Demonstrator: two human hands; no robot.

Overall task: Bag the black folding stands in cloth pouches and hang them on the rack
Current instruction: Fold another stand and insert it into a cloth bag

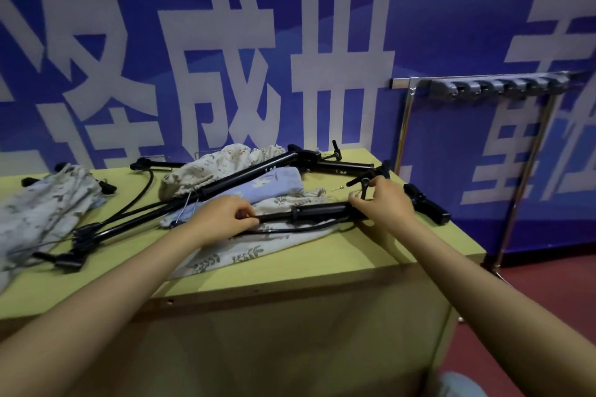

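Black folding stand lies on leaf-print pouch; left hand and right hand fingers curled round its ends.

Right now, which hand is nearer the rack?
Right. The right hand grips a black stand at the table's rack side; the left hand holds the stand's other end, farther away.
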